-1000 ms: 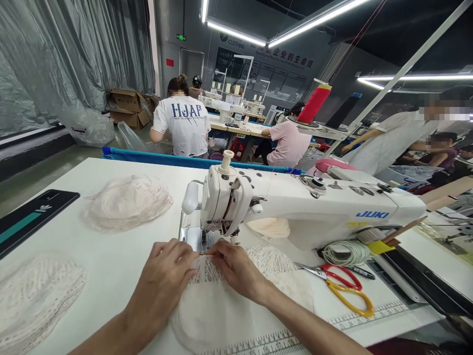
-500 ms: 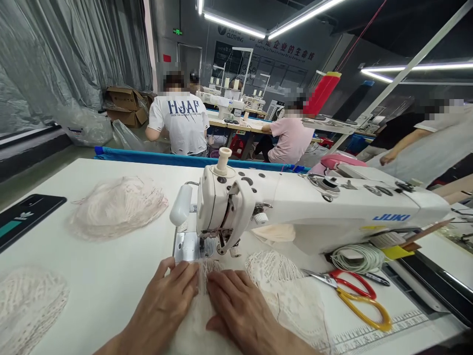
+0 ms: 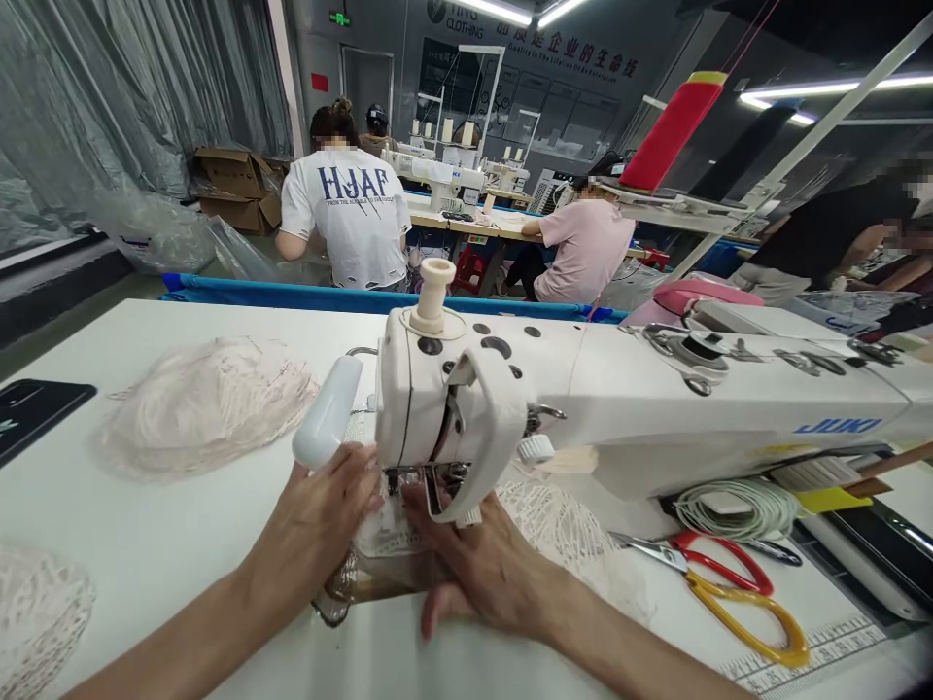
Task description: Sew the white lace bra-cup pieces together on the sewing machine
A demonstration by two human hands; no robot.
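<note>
A JUKI sewing machine stands before me, its needle area partly hidden by a white guard. Beneath the needle lies a sheer pale lace piece, flat on the machine bed. My left hand is at the left of the needle, its bent fingers closed on the lace edge. My right hand rests flat at the right, thumb spread apart; its fingertips are partly hidden behind the guard. Close to my right hand lies another lace piece. A translucent brown plate edge shows below the lace.
Lace piles lie at the left, one farther back and one nearer. A black phone is at the left edge. Scissors, coiled cord and a ruler strip lie at right. Co-workers sit beyond the blue cloth edge.
Both hands have moved forward to the needle, taking the lace under the machine head. The right thumb now sticks out. My view has shifted closer to the machine.
</note>
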